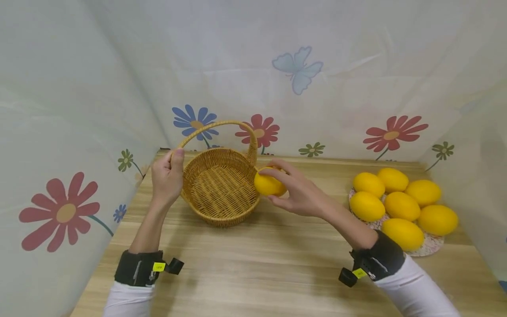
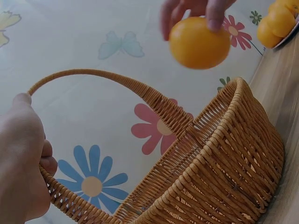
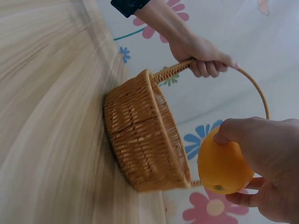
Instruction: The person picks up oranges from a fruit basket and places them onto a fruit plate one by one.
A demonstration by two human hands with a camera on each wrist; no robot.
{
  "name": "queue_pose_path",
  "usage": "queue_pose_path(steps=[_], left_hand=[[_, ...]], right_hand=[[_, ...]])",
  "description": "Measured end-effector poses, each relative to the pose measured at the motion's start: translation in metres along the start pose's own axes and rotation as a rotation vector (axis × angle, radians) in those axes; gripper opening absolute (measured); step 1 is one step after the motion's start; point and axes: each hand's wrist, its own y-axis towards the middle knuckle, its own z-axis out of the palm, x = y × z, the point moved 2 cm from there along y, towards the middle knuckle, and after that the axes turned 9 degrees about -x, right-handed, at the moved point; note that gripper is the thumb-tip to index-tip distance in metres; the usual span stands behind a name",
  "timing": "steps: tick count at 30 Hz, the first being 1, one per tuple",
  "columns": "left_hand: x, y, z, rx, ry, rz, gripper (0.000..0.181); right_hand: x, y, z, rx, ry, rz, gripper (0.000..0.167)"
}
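A round wicker basket with a tall arched handle stands on the table, its woven bottom in sight. My left hand grips the handle on its left side, fingers curled round it in the right wrist view. Between the thumb and fingers of my right hand is an orange, held near the basket's right rim. The small stem end of this orange shows in the right wrist view. From the left wrist, the held orange appears higher than the rim.
Several more oranges sit close together on a patterned plate at the right of the wooden table. A pale curtain printed with flowers and a butterfly stands behind and at both sides.
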Motion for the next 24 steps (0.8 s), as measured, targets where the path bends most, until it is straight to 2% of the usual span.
queue_pose_path(steps=[10, 19, 24], left_hand=[[-0.001, -0.001, -0.001, -0.013, 0.012, -0.013, 0.060], [-0.003, 0.000, 0.001, -0.006, 0.000, 0.002, 0.059], [-0.004, -0.001, 0.002, -0.011, 0.002, -0.004, 0.059]], right_hand=[[-0.030, -0.076, -0.030, -0.107, -0.140, 0.022, 0.065], [-0.038, -0.127, -0.048, -0.174, -0.249, 0.003, 0.072], [-0.045, -0.154, -0.058, -0.180, -0.282, 0.046, 0.074]])
